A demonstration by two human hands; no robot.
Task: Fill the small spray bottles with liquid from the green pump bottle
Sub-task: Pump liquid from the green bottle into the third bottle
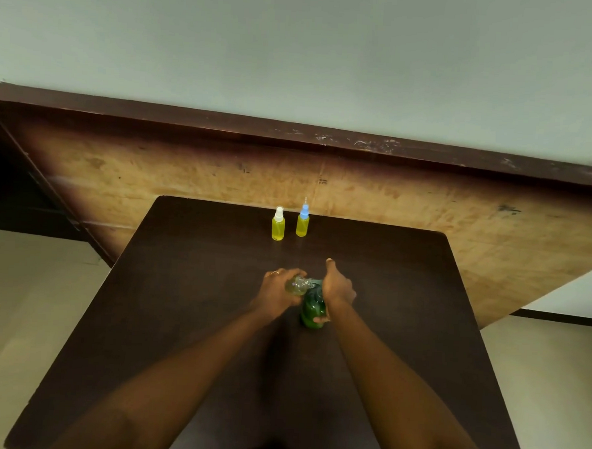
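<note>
Item 1: green pump bottle (312, 309). Upright on the bench (181, 287), near its middle line, a little toward 12 o'clock from the bench centre. Translucent green body with dark liquid inside; the pump head is mostly covered.

Item 2: right hand (337, 286). Laid over the pump head from the 3 o'clock side, the thumb tip against the lower body of the bottle, so that it holds the bottle. One finger sticks out straight toward 12 o'clock.

Item 3: clear spray bottle (300, 285). Small, no cap on it, tipped on its side, its open neck right at the pump's spout at 10 o'clock from the green bottle. Whether neck and spout touch cannot be told. A little pale liquid shows inside.

Item 4: left hand (279, 288). Fingers curled round the clear spray bottle, gripping it off the bench. A ring (274, 273) sits on one finger.

Item 5: white-capped spray bottle (278, 227) and blue-capped spray bottle (302, 224). Both upright, full of yellow liquid, near the bench's far edge at 12 o'clock, side by side but apart, white at 9 o'clock of blue, well apart from the hands.

Item 6: surroundings. A worn wooden board (426, 203) with a dark top edge stands past the bench at 12 o'clock, with a pale wall (296, 52) above it and light floor (26, 296) at 9 and 3 o'clock.
</note>
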